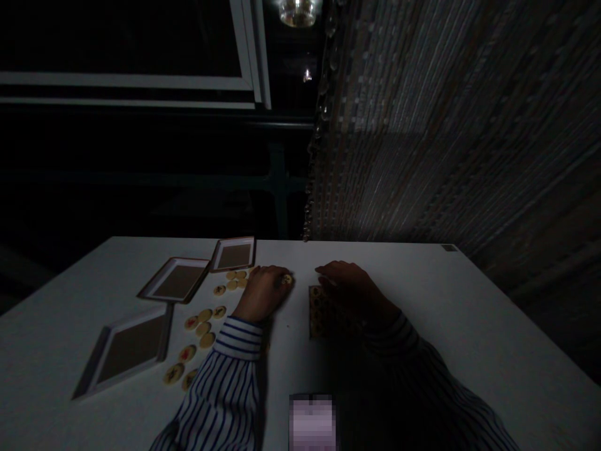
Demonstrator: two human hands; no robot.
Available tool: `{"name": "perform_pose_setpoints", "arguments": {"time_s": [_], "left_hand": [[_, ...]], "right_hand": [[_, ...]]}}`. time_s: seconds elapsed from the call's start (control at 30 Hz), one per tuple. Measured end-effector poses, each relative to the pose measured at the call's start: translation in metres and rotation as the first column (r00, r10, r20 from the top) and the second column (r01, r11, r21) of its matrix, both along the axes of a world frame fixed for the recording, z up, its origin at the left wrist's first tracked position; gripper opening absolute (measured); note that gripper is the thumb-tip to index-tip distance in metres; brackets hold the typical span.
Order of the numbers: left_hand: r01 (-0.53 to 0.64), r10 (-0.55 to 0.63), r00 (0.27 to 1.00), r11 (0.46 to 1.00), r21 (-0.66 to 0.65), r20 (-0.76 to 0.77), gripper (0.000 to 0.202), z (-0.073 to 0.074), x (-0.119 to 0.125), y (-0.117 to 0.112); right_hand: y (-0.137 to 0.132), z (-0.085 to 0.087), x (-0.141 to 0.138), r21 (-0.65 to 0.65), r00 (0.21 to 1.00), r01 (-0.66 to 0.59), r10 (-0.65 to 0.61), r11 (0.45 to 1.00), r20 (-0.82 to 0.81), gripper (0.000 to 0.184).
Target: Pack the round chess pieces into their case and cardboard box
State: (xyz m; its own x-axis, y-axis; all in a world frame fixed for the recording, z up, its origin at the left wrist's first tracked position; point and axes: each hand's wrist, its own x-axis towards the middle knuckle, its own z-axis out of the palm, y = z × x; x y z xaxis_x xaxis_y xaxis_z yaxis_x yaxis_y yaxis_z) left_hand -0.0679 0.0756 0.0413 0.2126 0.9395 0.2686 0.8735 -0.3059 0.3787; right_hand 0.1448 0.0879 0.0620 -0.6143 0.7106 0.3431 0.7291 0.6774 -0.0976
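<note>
The white table point(469, 326) carries three shallow trays point(134, 346) on its left side. A small box point(317, 316) lies near the middle, and the right hand point(350, 283) rests on its far end; in the shadow I cannot tell if it grips. Loose round pieces point(203, 326) lie between the trays and the left hand point(260, 293), whose fingertips pinch one round piece point(287, 280) just left of the box.

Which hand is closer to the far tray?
Left. The left hand lies just right of the far tray, beside the discs. The right hand is farther right, past the left hand, over a dark board.
</note>
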Motion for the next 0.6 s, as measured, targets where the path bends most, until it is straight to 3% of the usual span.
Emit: {"name": "perform_pose_setpoints", "arguments": {"time_s": [0.6], "left_hand": [[0.058, -0.065, 0.997, 0.99, 0.129, 0.045, 0.025, 0.017, 0.021, -0.011]], "right_hand": [[-0.009, 0.013, 0.005, 0.038, 0.997, 0.02, -0.017, 0.999, -0.07, 0.025]]}}
